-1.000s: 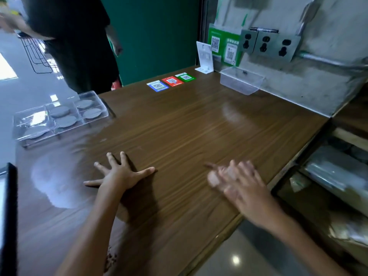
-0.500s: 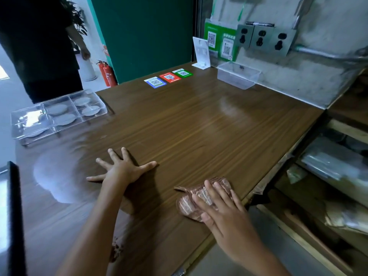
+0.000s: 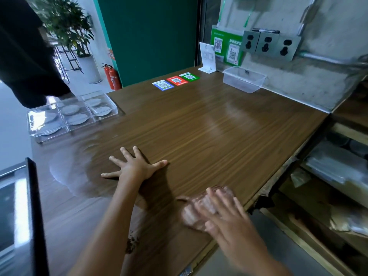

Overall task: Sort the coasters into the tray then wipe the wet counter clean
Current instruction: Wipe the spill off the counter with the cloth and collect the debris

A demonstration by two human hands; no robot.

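A clear compartment tray (image 3: 39,134) stands at the counter's far left corner with several grey round coasters (image 3: 78,118) lying in its cells. My left hand (image 3: 135,167) rests flat on the brown wooden counter (image 3: 209,132), fingers spread, holding nothing. My right hand (image 3: 223,212), blurred, presses a brownish cloth (image 3: 191,210) flat against the counter near its front edge. A pale wet sheen (image 3: 67,168) lies left of my left hand.
A person in black (image 3: 22,56) stands beyond the tray. Three QR cards (image 3: 175,80), a white sign stand (image 3: 208,57) and a clear bin (image 3: 244,81) sit at the back. A dark screen (image 3: 29,212) rises at the left edge. Shelves (image 3: 328,176) drop away on the right.
My right hand came down onto the cloth near the front edge and slides it, now blurred. The left hand stayed planted. The view tilted up slightly.
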